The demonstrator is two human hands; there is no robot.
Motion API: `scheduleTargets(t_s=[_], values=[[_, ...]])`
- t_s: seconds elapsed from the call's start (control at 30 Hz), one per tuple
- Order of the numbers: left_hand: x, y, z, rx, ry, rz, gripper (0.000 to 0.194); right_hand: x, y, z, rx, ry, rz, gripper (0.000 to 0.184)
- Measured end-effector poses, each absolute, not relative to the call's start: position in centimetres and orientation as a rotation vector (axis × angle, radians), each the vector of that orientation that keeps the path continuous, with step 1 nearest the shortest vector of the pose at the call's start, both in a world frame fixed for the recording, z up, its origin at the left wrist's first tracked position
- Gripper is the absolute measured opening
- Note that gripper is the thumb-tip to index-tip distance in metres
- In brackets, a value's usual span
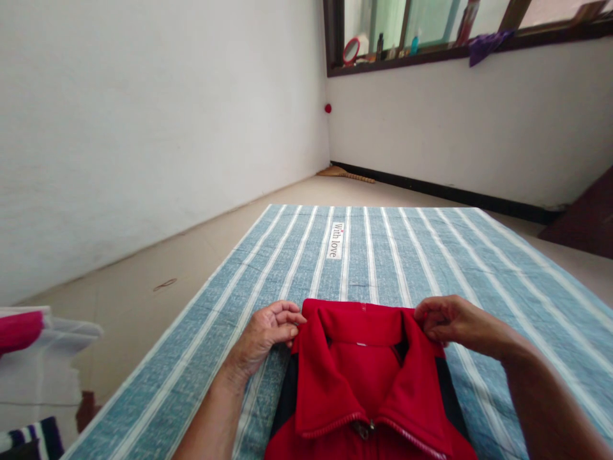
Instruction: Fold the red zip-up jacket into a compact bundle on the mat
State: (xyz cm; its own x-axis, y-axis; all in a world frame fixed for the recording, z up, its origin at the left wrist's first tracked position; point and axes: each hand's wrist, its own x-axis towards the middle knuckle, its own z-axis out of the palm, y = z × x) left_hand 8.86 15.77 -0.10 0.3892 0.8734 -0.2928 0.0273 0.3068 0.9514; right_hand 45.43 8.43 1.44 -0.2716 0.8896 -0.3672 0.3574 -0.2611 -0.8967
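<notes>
A red jacket (368,377) with dark side panels lies front up in the lower middle of the head view, its collar spread and its zipper partly drawn at the neck. The thumb and fingers of my left hand (271,332) pinch the left corner of the folded collar. Opposite it, my right hand (450,322) has its fingers curled closed at the collar's right corner. Beneath the jacket is a blue and white striped cloth (268,255) covering a table. The jacket's lower part runs out of view.
A "With love" label (335,241) is on the cloth. White bags (43,370) with pink and striped fabric sit at the lower left. A brush or broom (345,174) lies on the floor by the corner. Bottles and a red-rimmed mirror (351,50) stand on the windowsill, where a purple cloth (486,46) hangs.
</notes>
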Motion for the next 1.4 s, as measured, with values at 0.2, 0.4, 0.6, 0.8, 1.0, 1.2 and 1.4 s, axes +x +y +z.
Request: scheduleTargets(t_s=[0.2,0.4,0.6,0.8,1.0,1.2,1.4], values=[[8.9,15.9,-0.2,1.145,1.026,0.709,0.038,45.5,8.5,1.2,-1.531,-1.561,1.538,0.019],[8.9,15.8,-0.1,1.152,1.031,0.698,0.04,45.5,8.5,1.0,-1.546,-1.56,1.538,0.02],[9.1,15.7,0.3,1.132,1.042,0.69,0.039,45.5,8.5,1.2,-1.53,-1.559,1.551,0.02],[9.1,15.7,0.5,1.129,1.046,0.685,0.039,45.4,8.5,1.4,-1.535,-1.559,1.554,0.02],[8.9,15.7,0.5,1.144,1.051,0.7,0.043,45.5,8.5,1.4,-1.527,-1.579,1.544,0.02],[8.6,15.8,0.2,1.171,1.046,0.704,0.042,45.4,8.5,1.4,-1.521,-1.578,1.547,0.019],[7.9,15.9,0.4,1.309,1.143,0.629,0.033,45.4,8.5,1.6,-1.524,-1.575,1.554,0.019]])
